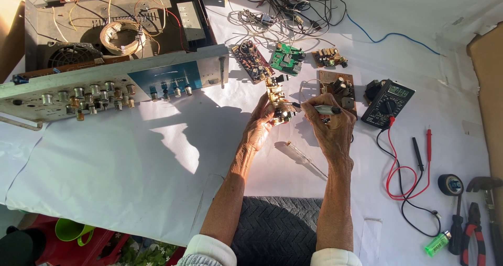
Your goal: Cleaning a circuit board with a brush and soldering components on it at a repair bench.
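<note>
While the opened amplifier chassis fills the upper left, your left hand grips a small circuit board at centre frame; your right hand clasps a pen-shaped tool against it, multimeter just right.

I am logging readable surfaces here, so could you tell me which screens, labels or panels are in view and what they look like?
Multimeter: right of the right hand, black, small pale rectangular screen.
Amplifier panel: upper left, long silver strip with blue rectangular label patch.
Lighter: lower right, green cylinder with label.
</note>
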